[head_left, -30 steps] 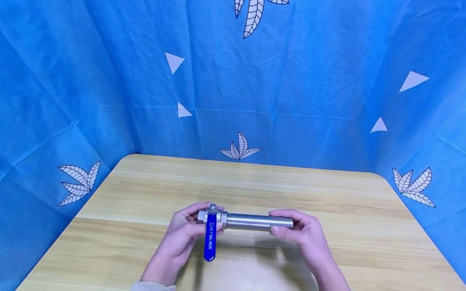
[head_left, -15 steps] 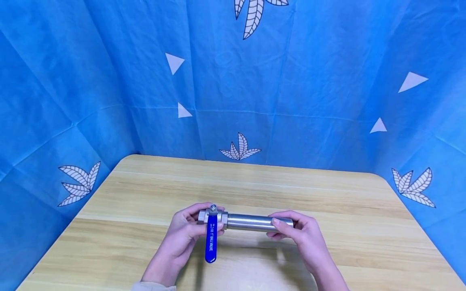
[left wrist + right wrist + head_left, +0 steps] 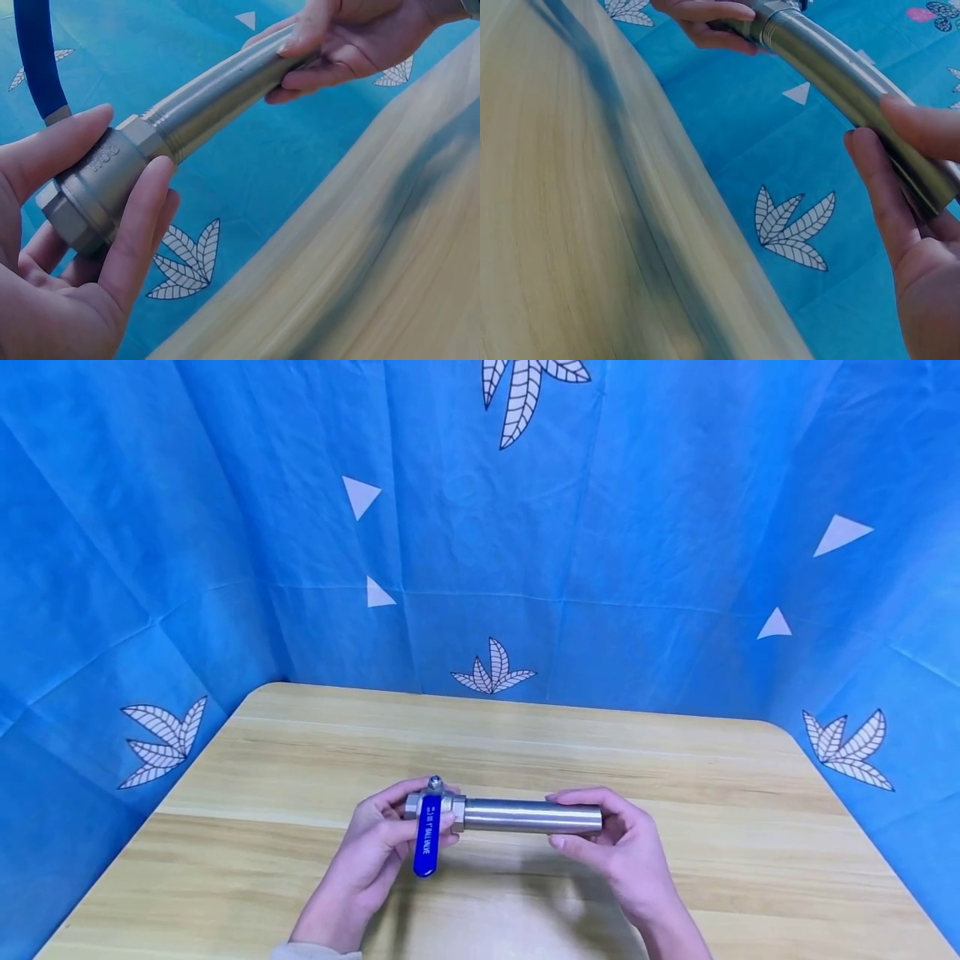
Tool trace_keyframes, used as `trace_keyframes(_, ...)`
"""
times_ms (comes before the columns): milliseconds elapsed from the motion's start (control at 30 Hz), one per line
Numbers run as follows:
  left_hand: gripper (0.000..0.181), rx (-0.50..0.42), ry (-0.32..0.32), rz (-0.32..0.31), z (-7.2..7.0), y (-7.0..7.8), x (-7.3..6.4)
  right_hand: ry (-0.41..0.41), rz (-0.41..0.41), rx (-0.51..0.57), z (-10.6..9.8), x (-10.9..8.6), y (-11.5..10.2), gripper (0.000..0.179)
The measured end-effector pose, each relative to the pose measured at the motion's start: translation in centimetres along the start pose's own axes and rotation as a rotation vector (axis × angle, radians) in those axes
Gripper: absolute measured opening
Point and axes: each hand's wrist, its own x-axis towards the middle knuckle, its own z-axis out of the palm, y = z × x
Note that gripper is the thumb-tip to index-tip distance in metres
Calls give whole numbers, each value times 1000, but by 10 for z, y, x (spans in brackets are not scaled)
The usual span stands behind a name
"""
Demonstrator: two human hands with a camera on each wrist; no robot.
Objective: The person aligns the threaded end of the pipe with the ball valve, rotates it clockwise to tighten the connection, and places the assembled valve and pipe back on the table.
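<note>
Steel forms the body of the ball valve (image 3: 105, 174), held in the air above the bench (image 3: 300, 743), with raised lettering on its side and hexagonal ends. From the top of the ball valve, a blue handle (image 3: 427, 839) printed with white letters, "BALL VALVE" among them, extends toward the person. To the right of the ball valve, a smooth metal pipe (image 3: 517, 816) runs in line with it, its end meeting the hexagon, and a few threads show just beside that joint. At the ball valve itself, the left hand (image 3: 375, 839) keeps a firm grip, thumb and fingers curled round the body. Well to the right of the ball valve, the right hand (image 3: 630, 852) has its grip on the pipe's far end, thumb on the near side, fingers on the other. Nearer the person than the ball valve, a pale sleeve (image 3: 311, 951) shows at the left wrist. Beyond the ball valve and the wood-patterned bench, creased blue cloth (image 3: 480, 543) hangs, printed with white leaves (image 3: 495, 670) and triangles (image 3: 362, 496).
</note>
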Motion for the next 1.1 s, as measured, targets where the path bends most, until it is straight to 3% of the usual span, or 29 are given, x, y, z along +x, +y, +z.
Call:
trace_keyframes(233,62,106,17,-29,-1,-2,2,35,8,9,-1,0,2,41)
trace_keyframes(333,59,156,-11,-37,-2,-1,3,47,31,35,-2,0,3,40)
trace_keyframes(467,59,233,-52,-19,-3,0,2,70,76,55,-4,0,3,38)
trace_keyframes(600,63,305,-37,11,-1,0,0,76,122,73,-4,1,3,34)
trace_keyframes(767,63,325,-8,28,2,-2,0,54,137,91,-3,2,2,32)
trace_keyframes(1100,64,311,-35,59,1,-3,0,57,149,114,-4,2,-1,28)
